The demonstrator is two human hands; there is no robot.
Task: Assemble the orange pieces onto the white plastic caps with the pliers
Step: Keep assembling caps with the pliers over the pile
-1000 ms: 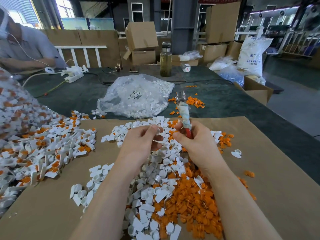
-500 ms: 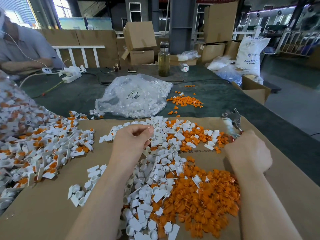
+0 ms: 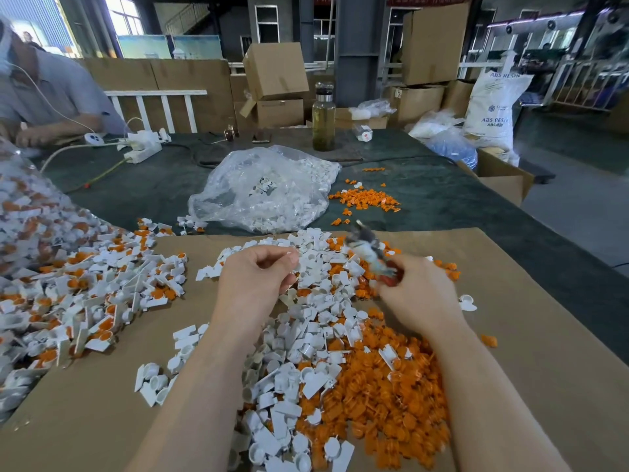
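Bare cardboard sheet [image 3: 531,352] lay open right of the central heap of white caps [image 3: 306,338] and orange pieces [image 3: 381,386], with a narrower bare strip on its left before the pile of assembled caps [image 3: 85,294]. Beyond the heap, a plastic bag of caps [image 3: 265,192] and a glass bottle [image 3: 323,120] blocked the way.

A sheet of brown cardboard [image 3: 510,352] covers the lower part of the frame, lying on a dark green table cover [image 3: 442,199]. In the upper centre stands a glass bottle [image 3: 323,117] of yellowish liquid. To the upper left lies a white power strip [image 3: 143,148] with cables, and beyond it sits a person in a grey shirt [image 3: 51,93]. Cardboard boxes [image 3: 275,71] are stacked behind the table, and a white sack [image 3: 493,107] stands at the upper right.
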